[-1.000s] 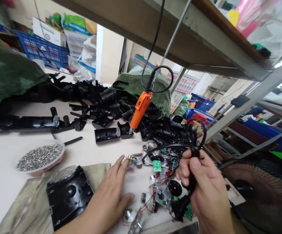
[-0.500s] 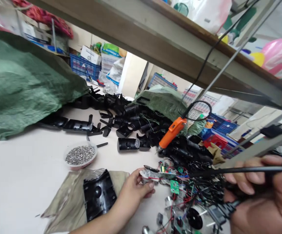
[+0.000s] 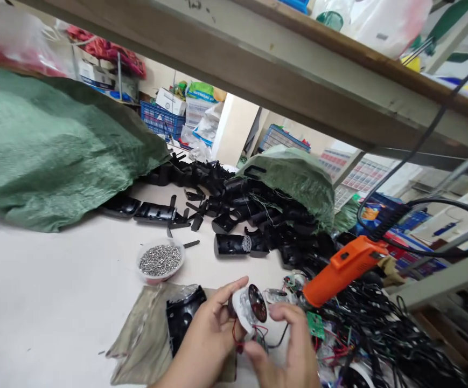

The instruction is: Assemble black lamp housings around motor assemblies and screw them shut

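Hands point(image 3: 205, 339) point(image 3: 288, 345) now both on wired disc point(image 3: 250, 307)

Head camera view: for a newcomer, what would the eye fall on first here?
The bright orange electric screwdriver stands out first, right of centre above a tangle of black wires. At bottom centre, the left hand and right hand hold a round white part with a dark disc. Behind them lies a heap of black plastic parts, with a green woven sack at left.
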Available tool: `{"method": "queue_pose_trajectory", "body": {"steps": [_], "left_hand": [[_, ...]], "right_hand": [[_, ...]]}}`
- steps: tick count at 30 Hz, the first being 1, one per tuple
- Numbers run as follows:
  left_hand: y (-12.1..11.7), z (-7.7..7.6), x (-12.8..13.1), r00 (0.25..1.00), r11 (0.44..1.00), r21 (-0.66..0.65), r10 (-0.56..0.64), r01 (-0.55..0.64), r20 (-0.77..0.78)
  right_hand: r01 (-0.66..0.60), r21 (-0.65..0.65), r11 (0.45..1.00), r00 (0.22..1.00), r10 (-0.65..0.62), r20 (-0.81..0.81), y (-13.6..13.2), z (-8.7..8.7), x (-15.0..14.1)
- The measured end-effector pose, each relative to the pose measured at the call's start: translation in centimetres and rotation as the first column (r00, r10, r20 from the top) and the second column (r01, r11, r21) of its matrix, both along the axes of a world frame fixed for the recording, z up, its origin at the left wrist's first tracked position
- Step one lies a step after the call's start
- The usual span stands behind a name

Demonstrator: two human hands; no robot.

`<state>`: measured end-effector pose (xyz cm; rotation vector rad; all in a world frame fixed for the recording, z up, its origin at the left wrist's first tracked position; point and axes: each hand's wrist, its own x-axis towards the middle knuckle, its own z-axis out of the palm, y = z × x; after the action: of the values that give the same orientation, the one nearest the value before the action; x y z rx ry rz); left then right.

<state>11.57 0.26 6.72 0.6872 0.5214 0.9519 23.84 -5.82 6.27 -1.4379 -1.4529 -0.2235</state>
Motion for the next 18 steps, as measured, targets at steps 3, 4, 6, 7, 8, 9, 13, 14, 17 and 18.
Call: {"method": "queue_pose_trajectory", "body": {"steps": [3, 4, 6, 7, 8, 9, 13, 14, 17, 18], "left_hand": [[-0.4, -0.1, -1.6, 0.995, 0.994, -0.057, -0.086, 0.089, 0.057], [-0.4, 0.0, -2.4, 0.991, 0.989, -0.085, -0.113, 0.118, 0.066], [-0.4, 0.4, -3.7, 0.987, 0.974, -0.164, -0.147, 0.155, 0.059], [-0.3, 0.7, -4.3, 0.987, 0.966, -0.203, -0.154, 0.16, 0.044], [-0.2, 1.0, -4.6, 0.988, 0.96, -0.234, -0.153, 0.155, 0.029], [-0.1, 1.2, -4.8, 0.991, 0.958, -0.254, -0.135, 0.136, 0.02], [0.1, 1.3, -4.4, 0.999, 0.956, -0.294, 0.008, 0.002, 0.032], [0.1, 1.2, -4.3, 0.999, 0.955, -0.297, 0.015, -0.005, 0.031], [0.0, 0.8, -4.2, 1.0, 0.965, -0.26, -0.023, 0.019, -0.012], [0.0, 0.6, -4.3, 0.999, 0.969, -0.248, -0.024, 0.018, -0.023]], "right_hand": [[0.004, -0.15, 0.989, 0.983, -0.032, -0.18, 1.3, -0.5, -2.8], [-0.019, -0.179, 0.984, 0.971, -0.024, -0.239, 1.4, -0.7, -2.9], [-0.084, -0.202, 0.976, 0.94, 0.01, -0.341, 1.4, -1.1, -2.8], [-0.119, -0.206, 0.971, 0.925, 0.033, -0.378, 1.3, -1.2, -2.7], [-0.15, -0.209, 0.966, 0.913, 0.054, -0.403, 1.2, -1.4, -2.7], [-0.169, -0.21, 0.963, 0.906, 0.068, -0.417, 1.2, -1.5, -2.9], [-0.095, -0.242, 0.966, 0.918, -0.009, -0.397, 1.4, -2.1, -4.0], [-0.074, -0.264, 0.962, 0.918, -0.038, -0.395, 1.5, -2.2, -4.2], [-0.109, -0.312, 0.944, 0.894, -0.044, -0.446, 1.7, -2.3, -4.4], [-0.129, -0.299, 0.945, 0.882, -0.029, -0.47, 1.7, -2.2, -4.3]]}}
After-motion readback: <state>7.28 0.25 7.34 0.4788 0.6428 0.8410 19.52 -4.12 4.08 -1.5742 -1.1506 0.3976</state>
